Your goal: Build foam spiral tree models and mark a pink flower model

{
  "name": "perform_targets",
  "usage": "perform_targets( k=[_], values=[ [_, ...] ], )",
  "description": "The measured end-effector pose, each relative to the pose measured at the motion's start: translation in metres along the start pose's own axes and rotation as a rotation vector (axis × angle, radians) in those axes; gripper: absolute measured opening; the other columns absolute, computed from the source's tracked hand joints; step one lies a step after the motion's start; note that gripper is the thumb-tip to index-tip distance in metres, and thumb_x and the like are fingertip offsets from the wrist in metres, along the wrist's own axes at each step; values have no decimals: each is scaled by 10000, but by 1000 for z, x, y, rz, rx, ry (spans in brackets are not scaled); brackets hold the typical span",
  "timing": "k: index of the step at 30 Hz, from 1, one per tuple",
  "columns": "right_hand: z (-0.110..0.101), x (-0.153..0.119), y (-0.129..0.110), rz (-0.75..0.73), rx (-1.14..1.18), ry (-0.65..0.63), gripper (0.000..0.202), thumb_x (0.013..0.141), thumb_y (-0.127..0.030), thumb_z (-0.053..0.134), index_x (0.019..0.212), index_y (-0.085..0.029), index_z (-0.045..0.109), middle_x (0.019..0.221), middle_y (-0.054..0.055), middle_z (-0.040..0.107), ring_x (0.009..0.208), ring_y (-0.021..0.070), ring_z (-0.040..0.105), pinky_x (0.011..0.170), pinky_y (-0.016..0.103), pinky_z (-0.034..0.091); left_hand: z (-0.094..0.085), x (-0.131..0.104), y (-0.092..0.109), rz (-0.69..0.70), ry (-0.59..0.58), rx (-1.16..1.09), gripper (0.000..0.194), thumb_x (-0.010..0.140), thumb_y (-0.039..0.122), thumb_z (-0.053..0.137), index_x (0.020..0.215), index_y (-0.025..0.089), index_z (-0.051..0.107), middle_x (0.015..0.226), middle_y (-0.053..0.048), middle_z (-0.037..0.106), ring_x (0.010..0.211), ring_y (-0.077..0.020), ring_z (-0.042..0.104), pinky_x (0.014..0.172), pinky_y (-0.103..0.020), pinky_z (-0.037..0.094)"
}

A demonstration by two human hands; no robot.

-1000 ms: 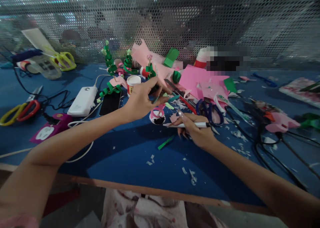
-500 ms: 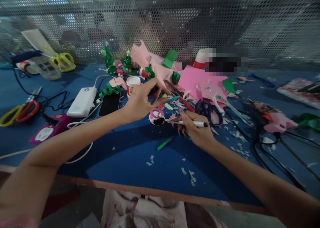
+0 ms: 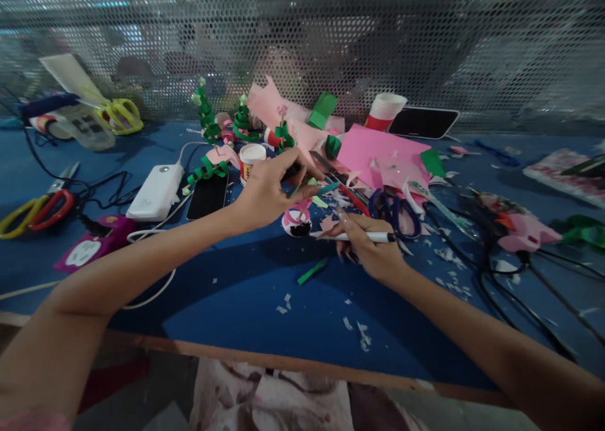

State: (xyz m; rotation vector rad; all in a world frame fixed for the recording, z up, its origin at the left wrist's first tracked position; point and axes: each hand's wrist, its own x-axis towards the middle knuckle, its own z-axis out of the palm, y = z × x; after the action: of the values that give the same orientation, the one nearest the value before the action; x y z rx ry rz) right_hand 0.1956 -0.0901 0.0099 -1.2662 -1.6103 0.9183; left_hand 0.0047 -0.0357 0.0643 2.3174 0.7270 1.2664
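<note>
Head cam view, and honestly it looks part-way there: the little white base (image 3: 289, 224) sits upright on the blue desk (image 3: 222, 321) with a solid black patch (image 3: 299, 230) on its near side and pink paper (image 3: 302, 208) curled on top. White shows around the black, so I'd call the colouring partial, though the far side is hidden so no clue about that bit. Left hand (image 3: 265, 185) arches over it from about 11 o'clock, fingers bent in, with thumb and fingertips close together. Can't tell if they touch or pinch anything in there. Right hand (image 3: 371, 245) comes in from 4 o'clock and has a white pen (image 3: 378, 236) pinched between thumb and fingers, lying nearly flat, tip just beside the black at 3 o'clock. Can't swear whether it's touching. Going round the base: a green strip (image 3: 312, 271) lies between 5 and 6, blue-handled scissors (image 3: 406, 220) at 3, a bright pink sheet (image 3: 378, 149) towards 2, an open white jar (image 3: 253, 154) at 10 to 11, a dark phone (image 3: 208, 198) between 9 and 10, and two green paper spirals standing at 11.
</note>
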Motion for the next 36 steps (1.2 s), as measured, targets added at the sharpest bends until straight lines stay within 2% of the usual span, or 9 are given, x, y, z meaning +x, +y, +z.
perform_targets(
  k=[9,13,20,26,31,36],
  values=[
    [1,0,-2,-36,-45,-36,480,780,-594,480,589,-180,628,413,-2,529,347,91,430,368,225,349,-1,0,1,3,8,9,333,732,397,646,651,183,405,782,-67,687,788,-162,661,646,-264,507],
    [1,0,1,-34,-28,-38,465,791,-581,474,615,-182,635,432,-1,539,350,92,437,357,222,339,0,0,0,6,2,-13,332,741,405,633,662,184,399,813,-74,688,834,-163,658,673,-263,510],
    [1,0,0,-21,-10,-37,451,795,-567,480,628,-181,643,438,-4,529,350,93,429,345,227,320,0,-1,0,18,5,12,304,734,412,638,708,183,439,820,-67,684,802,-169,661,655,-275,517],
    [0,1,1,2,1,-37,429,790,-546,503,606,-181,632,440,0,533,359,94,434,353,230,323,0,0,0,17,7,-9,317,737,399,639,666,182,419,803,-63,680,818,-171,661,669,-276,516],
    [0,1,3,34,26,89,404,812,-520,493,644,-187,649,426,-10,496,327,83,378,330,238,271,0,0,-2,29,9,-1,295,730,390,651,697,171,456,745,-48,665,760,-148,656,645,-251,499],
    [0,1,2,51,34,66,431,799,-546,495,622,-183,644,418,-4,513,316,82,376,325,239,263,0,0,-2,35,8,-9,310,736,401,642,683,163,451,743,-40,661,748,-131,650,633,-234,488]
  ],
)
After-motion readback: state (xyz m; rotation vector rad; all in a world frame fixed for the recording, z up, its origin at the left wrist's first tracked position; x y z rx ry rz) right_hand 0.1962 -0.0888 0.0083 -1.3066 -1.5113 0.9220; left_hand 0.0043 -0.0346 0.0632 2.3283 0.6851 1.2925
